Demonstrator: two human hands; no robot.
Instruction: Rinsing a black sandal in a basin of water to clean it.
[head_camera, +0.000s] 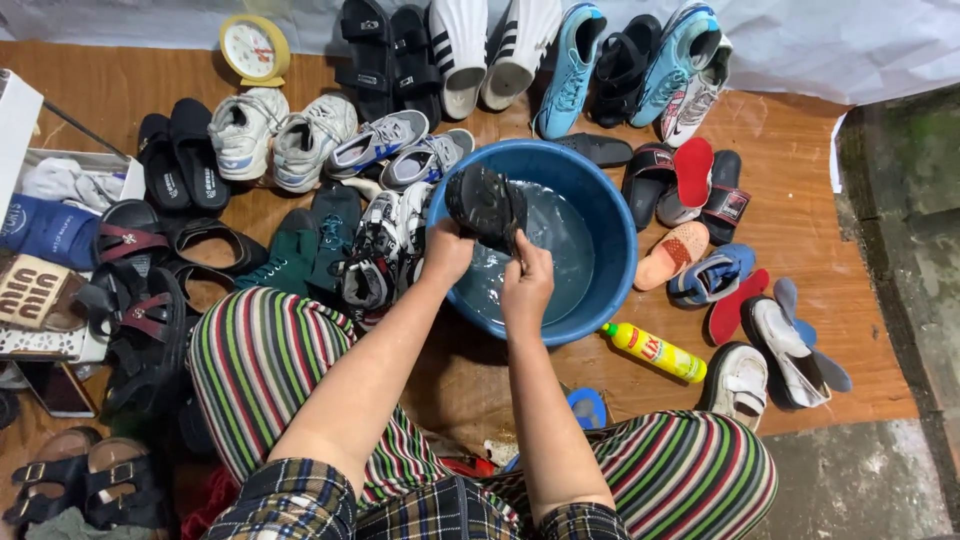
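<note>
A wet black shoe (485, 203) is held sole-up over a blue basin (600, 205) of water. My left hand (446, 252) grips the shoe's near end at the basin's left rim. Above the water, my right hand (527, 281) is closed against the shoe's right side; whether it holds a brush or cloth is hidden. My knees in striped trousers frame the basin on both sides.
Many shoes, sandals and slippers ring the basin on a wooden board. A yellow bottle with a red cap (655, 351) lies right of my right arm. A yellow clock (254, 48) stands at the back left. Rough concrete floor lies to the right.
</note>
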